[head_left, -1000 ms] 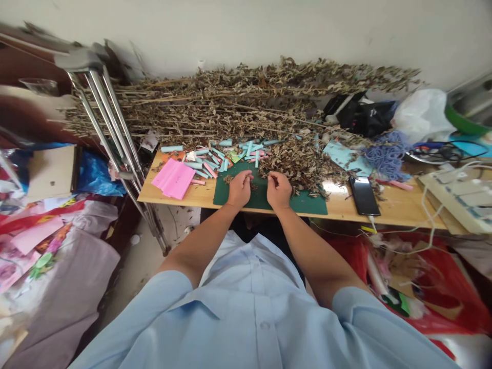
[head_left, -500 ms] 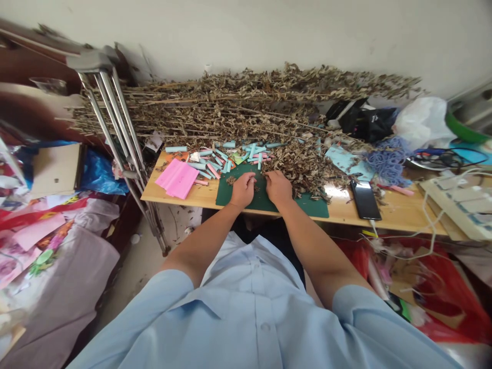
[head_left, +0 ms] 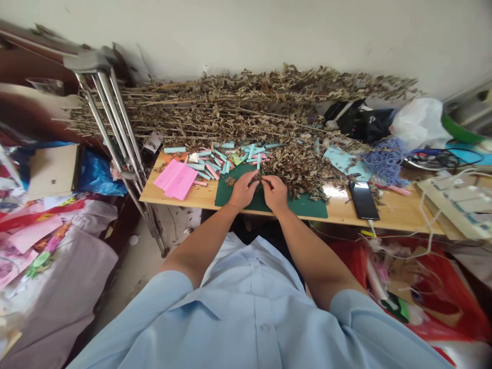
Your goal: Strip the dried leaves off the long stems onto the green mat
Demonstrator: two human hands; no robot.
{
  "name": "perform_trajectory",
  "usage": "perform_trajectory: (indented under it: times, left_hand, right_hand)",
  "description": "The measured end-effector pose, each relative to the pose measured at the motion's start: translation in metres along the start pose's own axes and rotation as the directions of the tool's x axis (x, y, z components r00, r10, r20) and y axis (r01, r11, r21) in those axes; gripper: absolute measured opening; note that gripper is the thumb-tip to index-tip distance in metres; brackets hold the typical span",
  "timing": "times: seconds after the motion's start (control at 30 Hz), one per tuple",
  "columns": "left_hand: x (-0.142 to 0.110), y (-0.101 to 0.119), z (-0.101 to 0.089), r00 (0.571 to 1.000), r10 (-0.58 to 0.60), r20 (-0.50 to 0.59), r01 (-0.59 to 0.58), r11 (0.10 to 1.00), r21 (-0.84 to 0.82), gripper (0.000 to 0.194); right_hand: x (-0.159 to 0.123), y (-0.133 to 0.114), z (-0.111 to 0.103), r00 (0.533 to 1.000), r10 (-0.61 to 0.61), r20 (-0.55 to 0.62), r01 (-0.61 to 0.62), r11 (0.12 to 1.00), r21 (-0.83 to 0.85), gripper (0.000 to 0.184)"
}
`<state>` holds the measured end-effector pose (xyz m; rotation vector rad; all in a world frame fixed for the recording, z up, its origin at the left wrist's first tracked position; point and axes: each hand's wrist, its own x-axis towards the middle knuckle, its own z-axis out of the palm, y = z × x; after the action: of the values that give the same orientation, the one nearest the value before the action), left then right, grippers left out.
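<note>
Both my hands rest over a dark green cutting mat [head_left: 307, 206] on a wooden table [head_left: 392, 212]. My left hand [head_left: 241, 190] and my right hand [head_left: 275, 191] are close together, fingers pinched on a small clump of dried leaves [head_left: 260, 179] between them. A loose heap of crumbled dry leaves [head_left: 303, 166] lies just right of my right hand. Several rolled blue and pink paper tubes [head_left: 223, 159] lie beyond my left hand. Pink paper sheets [head_left: 175, 179] sit at the table's left end.
A long bundle of dried leafy branches [head_left: 238, 105] fills the back of the table against the wall. A black phone [head_left: 363, 199] lies right of the mat, blue yarn [head_left: 384, 159] and cables beyond. Metal crutches [head_left: 115, 133] lean at the left. Red bags sit under the table.
My hands have drawn closer together and moved slightly farther onto the mat, now meeting on the small clump of leaves. The view shifted a little.
</note>
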<state>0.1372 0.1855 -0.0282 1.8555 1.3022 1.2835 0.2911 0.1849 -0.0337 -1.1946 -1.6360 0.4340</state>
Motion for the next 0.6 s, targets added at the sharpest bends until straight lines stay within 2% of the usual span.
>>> perform_trajectory:
  times: [0.23, 0.43, 0.6]
  left_hand:
    - [-0.0008, -0.0008, 0.0000, 1.000, -0.020, 0.019, 0.020, 1.000, 0.017, 0.023]
    - [-0.0016, 0.0010, -0.0006, 0.997, -0.071, -0.003, 0.071, 0.997, -0.003, 0.017]
    - [-0.0015, 0.0006, 0.0009, 0.995, -0.098, 0.018, 0.099, 0.994, -0.054, 0.019]
  right_hand:
    - [-0.0031, 0.0022, 0.0015, 0.999, -0.039, 0.026, 0.038, 0.999, 0.027, 0.018]
    - [-0.0043, 0.0013, 0.0000, 0.998, 0.013, 0.059, -0.010, 0.999, -0.045, 0.018]
    - [-0.0059, 0.0025, 0.0002, 0.996, 0.040, 0.079, -0.039, 0.999, -0.018, 0.023]
